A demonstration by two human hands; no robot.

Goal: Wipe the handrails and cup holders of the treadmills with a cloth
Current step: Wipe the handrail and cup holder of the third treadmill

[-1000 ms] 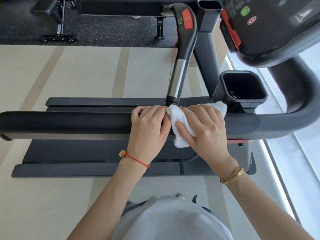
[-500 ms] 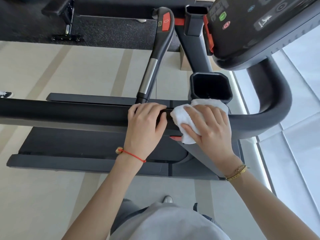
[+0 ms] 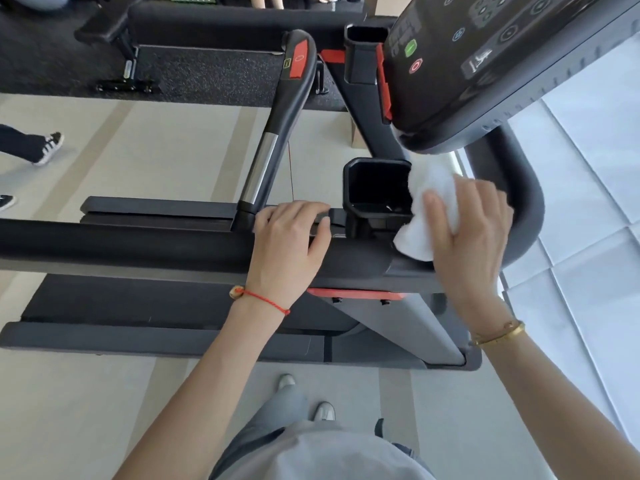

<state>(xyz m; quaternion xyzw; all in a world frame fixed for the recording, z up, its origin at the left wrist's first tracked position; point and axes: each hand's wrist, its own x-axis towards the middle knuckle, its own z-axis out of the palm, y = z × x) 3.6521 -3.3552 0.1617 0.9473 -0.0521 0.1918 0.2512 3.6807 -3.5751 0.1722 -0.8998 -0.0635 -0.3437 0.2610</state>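
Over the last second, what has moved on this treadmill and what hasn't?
The right hand has carried the white cloth rightward along the handrail, from beside the left hand to the right side of the near cup holder, and now presses it there. The left hand has stayed gripping the handrail at the same spot, fingers curled over it.
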